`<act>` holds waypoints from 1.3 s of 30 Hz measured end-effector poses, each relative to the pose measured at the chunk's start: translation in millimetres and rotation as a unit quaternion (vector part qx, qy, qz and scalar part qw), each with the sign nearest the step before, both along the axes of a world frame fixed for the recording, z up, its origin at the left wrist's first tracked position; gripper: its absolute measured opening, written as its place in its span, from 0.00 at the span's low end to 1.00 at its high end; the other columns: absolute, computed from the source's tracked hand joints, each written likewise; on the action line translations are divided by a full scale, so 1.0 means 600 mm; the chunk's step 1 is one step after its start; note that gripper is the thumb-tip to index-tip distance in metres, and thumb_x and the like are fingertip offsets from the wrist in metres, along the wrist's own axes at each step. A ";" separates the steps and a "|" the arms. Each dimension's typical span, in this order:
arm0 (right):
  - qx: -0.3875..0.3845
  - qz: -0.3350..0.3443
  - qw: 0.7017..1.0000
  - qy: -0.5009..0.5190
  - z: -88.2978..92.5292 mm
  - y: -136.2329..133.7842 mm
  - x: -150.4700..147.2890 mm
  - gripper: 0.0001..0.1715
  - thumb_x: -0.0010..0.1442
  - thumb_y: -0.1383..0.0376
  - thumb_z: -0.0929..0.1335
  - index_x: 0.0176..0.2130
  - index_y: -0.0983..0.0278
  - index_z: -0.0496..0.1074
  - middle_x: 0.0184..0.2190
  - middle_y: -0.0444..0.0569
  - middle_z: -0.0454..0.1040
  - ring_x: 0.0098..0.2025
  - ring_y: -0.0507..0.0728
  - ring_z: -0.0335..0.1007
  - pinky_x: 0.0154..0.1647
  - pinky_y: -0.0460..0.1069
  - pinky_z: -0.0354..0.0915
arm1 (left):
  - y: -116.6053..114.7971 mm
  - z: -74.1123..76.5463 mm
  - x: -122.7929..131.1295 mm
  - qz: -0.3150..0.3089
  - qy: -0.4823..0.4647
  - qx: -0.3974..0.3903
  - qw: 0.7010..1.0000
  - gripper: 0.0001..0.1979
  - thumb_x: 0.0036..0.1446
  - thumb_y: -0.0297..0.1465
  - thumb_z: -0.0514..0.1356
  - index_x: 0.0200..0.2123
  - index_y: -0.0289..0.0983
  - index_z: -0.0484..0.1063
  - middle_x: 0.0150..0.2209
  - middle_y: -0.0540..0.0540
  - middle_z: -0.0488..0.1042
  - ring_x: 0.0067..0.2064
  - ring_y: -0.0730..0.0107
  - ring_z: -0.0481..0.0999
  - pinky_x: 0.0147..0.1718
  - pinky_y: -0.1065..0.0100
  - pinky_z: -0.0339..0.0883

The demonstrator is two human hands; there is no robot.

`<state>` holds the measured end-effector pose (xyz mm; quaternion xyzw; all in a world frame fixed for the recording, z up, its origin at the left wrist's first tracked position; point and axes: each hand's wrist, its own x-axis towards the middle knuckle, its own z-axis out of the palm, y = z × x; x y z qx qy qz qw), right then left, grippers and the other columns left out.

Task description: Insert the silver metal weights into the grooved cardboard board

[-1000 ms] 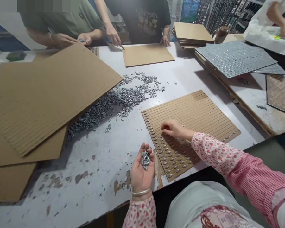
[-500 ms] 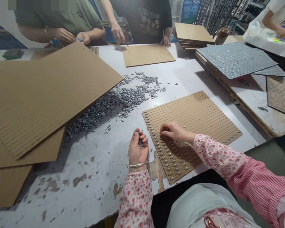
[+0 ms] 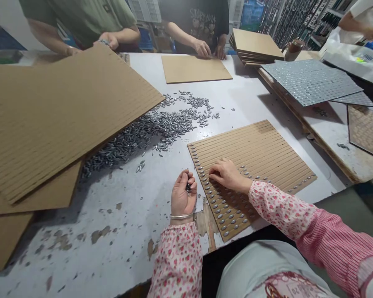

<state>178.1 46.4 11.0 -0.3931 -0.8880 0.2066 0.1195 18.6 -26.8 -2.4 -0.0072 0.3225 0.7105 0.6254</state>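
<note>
A brown board (image 3: 255,145) with dark parallel lines lies in front of me. Small silver oval beads (image 3: 226,221) sit in rows on its near and left parts. My right hand (image 3: 226,174) is over the board's left part, fingers pinched down at the bead rows; whatever is between the fingertips is hidden. Just off the board's left edge, my left hand (image 3: 183,192) is curled palm up around several loose silver beads (image 3: 188,187). A large heap of the same beads (image 3: 152,128) spreads over the white table beyond my left hand.
Large brown boards (image 3: 65,111) overlap at the left, partly above the bead heap. Across the table a co-worker's hands (image 3: 207,49) work at a plain board (image 3: 192,72); another person's hand (image 3: 108,40) holds beads. At right are stacked boards (image 3: 255,43) and silvery panels (image 3: 311,80).
My right hand stays at nearly the same place on the board, its fingers lower. My left hand has barely moved. Across the table, a co-worker's hand has moved right onto the plain board's far edge.
</note>
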 end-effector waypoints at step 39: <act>-0.013 -0.038 0.997 -0.072 0.009 0.017 -0.006 0.11 0.58 0.60 0.65 0.31 0.64 0.72 0.32 0.49 0.71 0.39 0.56 0.59 0.40 0.49 0.52 | -0.001 0.004 0.004 -0.049 0.021 0.001 0.999 0.08 0.54 0.24 0.56 0.36 0.31 0.72 0.24 0.51 0.66 0.19 0.86 0.59 0.15 0.82 0.55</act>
